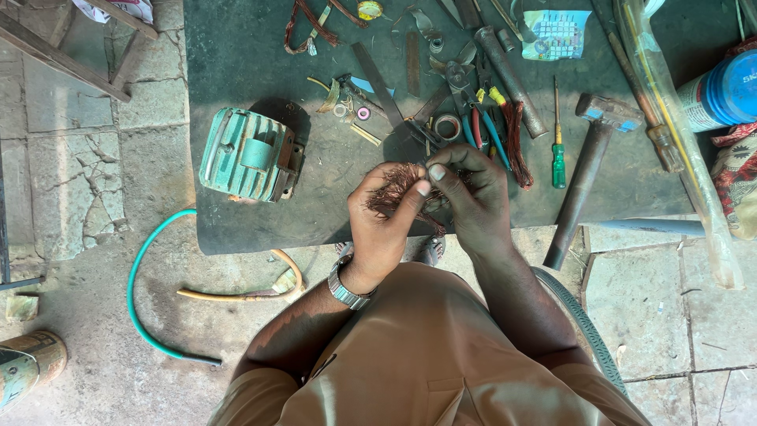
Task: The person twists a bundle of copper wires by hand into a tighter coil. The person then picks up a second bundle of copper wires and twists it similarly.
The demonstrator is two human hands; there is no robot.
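A tangled bundle of copper wire (398, 189) is gripped between both hands above the near edge of the desk (236, 63), the left hand (384, 225) closed around its underside and the right hand (471, 197) pinching its right end. A green motor housing (248, 155) is seen to the left, while a green screwdriver (557, 146) and a hammer (587, 158) are laid to the right.

Bare mat (236, 55) open left and above the green motor housing (248, 155). Right of the hands: pliers (473, 110), screwdriver (557, 142), hammer (587, 173) crowd the way. Green hose (142, 276) loops across floor, lower left.
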